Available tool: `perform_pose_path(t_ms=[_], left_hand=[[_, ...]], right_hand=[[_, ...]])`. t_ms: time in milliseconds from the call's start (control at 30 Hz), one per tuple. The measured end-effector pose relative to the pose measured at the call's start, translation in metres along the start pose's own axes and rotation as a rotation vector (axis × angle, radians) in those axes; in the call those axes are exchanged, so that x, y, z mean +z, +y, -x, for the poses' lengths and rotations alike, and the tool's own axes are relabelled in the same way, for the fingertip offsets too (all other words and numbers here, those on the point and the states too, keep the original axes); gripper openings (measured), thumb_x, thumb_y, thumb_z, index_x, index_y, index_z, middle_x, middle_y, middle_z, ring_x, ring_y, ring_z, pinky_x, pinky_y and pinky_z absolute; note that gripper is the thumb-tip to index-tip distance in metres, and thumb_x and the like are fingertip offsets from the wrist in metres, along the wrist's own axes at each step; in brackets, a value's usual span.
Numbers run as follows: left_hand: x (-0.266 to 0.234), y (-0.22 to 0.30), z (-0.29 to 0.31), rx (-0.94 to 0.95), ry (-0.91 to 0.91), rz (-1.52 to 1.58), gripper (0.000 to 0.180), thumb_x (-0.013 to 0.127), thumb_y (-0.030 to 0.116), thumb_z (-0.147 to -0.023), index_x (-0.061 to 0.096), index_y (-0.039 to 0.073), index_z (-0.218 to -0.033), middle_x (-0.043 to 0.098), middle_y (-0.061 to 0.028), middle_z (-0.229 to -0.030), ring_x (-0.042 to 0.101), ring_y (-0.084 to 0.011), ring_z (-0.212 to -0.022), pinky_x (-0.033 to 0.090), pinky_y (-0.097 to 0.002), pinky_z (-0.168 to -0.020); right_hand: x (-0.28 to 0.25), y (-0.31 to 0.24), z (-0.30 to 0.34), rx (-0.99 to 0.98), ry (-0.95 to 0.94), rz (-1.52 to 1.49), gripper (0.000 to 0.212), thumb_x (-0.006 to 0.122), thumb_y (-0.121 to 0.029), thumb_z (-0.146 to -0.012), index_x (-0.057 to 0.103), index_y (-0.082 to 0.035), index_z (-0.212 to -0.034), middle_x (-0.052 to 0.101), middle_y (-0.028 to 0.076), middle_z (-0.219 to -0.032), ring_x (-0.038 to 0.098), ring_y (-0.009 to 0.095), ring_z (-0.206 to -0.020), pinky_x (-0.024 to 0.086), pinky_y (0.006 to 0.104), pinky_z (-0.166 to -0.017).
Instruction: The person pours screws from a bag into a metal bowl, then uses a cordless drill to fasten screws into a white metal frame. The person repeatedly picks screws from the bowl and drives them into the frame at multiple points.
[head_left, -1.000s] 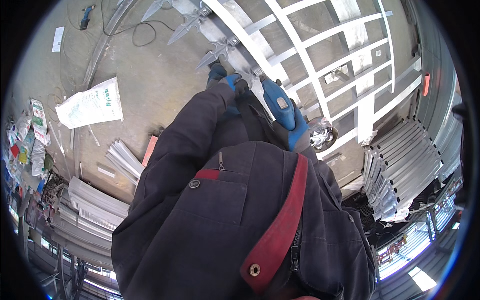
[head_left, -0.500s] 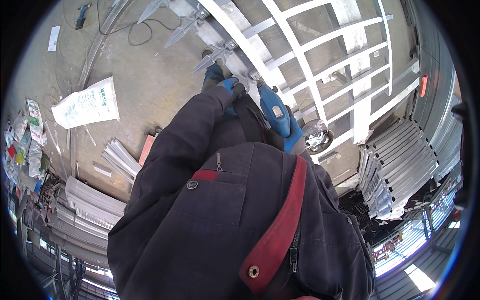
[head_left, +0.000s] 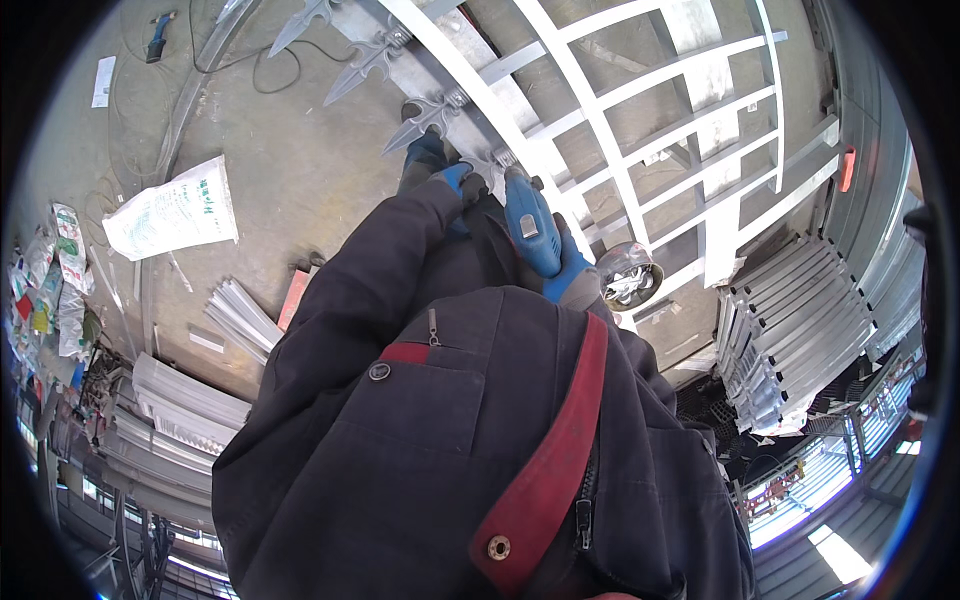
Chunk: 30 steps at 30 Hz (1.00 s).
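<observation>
My right hand (head_left: 572,270), in a blue glove, is wrapped round a blue power drill (head_left: 533,225). The drill's front end points at the base of the nearest spear-point finial (head_left: 487,170), by the white curved bar of a metal frame (head_left: 615,170). Whether its tip touches there is too small to tell. My left hand (head_left: 468,186), in a blue and dark glove, is closed close beside that finial, left of the drill; whatever its fingers hold is hidden. Several more grey finials (head_left: 425,118) stick out to the left along the same bar.
A round tin (head_left: 632,275) with shiny metal pieces stands right of my right hand. Stacked metal profiles (head_left: 795,335) lie at the right. To the left are a white sack (head_left: 172,210), a cable (head_left: 275,75), a blue-handled tool (head_left: 160,38) and bundled strips (head_left: 245,318).
The drill and my right hand have shifted slightly left and up. My left hand stays closed by the finial. The whole view has also moved a little.
</observation>
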<state>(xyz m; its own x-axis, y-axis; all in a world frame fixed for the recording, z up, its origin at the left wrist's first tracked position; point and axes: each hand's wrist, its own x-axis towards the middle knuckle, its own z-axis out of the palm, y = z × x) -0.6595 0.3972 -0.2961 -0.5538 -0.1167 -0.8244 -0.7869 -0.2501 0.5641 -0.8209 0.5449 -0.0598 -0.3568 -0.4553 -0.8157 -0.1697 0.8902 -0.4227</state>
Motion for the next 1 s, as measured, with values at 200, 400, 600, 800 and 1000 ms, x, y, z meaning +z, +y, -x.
perform_pose_path(t_ms=[200, 400, 600, 800, 1000], left_hand=[[0.013, -0.028, -0.015, 0.069, 0.086, -0.046, 0.054, 0.059, 0.051, -0.098, 0.065, 0.004, -0.124, 0.074, -0.0185, -0.107, 0.071, -0.0288, -0.098, 0.054, -0.0391, -0.085], [0.015, -0.02, -0.007, 0.038, 0.122, -0.092, 0.059, 0.06, 0.053, -0.097, 0.062, 0.004, -0.131, 0.069, -0.0255, -0.122, 0.067, -0.0402, -0.113, 0.053, -0.0432, -0.095], [0.008, -0.008, 0.0, 0.02, 0.049, -0.045, 0.058, 0.06, 0.05, -0.097, 0.061, 0.005, -0.134, 0.068, -0.0261, -0.125, 0.065, -0.042, -0.117, 0.052, -0.0437, -0.099], [0.007, -0.01, -0.002, 0.004, 0.023, -0.035, 0.063, 0.059, 0.051, -0.096, 0.059, 0.005, -0.139, 0.067, -0.0273, -0.128, 0.064, -0.0431, -0.119, 0.051, -0.0444, -0.103], [0.017, -0.025, -0.004, 0.087, 0.129, -0.047, 0.048, 0.061, 0.045, -0.1, 0.064, 0.004, -0.125, 0.073, -0.0209, -0.108, 0.072, -0.0329, -0.1, 0.054, -0.0406, -0.088]], right_hand=[[-0.005, -0.014, -0.002, 0.067, -0.068, 0.003, 0.108, 0.079, -0.038, -0.081, 0.017, -0.008, -0.164, 0.061, 0.027, -0.137, 0.063, 0.04, -0.125, 0.052, 0.0426, -0.101], [-0.013, -0.017, -0.01, 0.111, -0.1, -0.008, 0.113, 0.082, -0.042, -0.077, 0.017, -0.008, -0.164, 0.06, 0.027, -0.139, 0.063, 0.04, -0.126, 0.051, 0.0427, -0.104], [-0.015, -0.009, -0.014, 0.109, -0.112, 0.018, 0.115, 0.083, -0.042, -0.076, 0.017, -0.008, -0.164, 0.061, 0.027, -0.138, 0.063, 0.04, -0.125, 0.052, 0.043, -0.103], [-0.018, -0.008, -0.016, 0.055, -0.124, -0.038, 0.116, 0.085, -0.041, -0.075, 0.018, -0.007, -0.164, 0.061, 0.026, -0.138, 0.064, 0.038, -0.124, 0.053, 0.042, -0.101], [-0.014, 0.007, -0.017, 0.032, -0.108, -0.058, 0.112, 0.086, -0.036, -0.075, 0.023, -0.005, -0.161, 0.06, 0.024, -0.14, 0.062, 0.035, -0.127, 0.051, 0.0421, -0.104]])
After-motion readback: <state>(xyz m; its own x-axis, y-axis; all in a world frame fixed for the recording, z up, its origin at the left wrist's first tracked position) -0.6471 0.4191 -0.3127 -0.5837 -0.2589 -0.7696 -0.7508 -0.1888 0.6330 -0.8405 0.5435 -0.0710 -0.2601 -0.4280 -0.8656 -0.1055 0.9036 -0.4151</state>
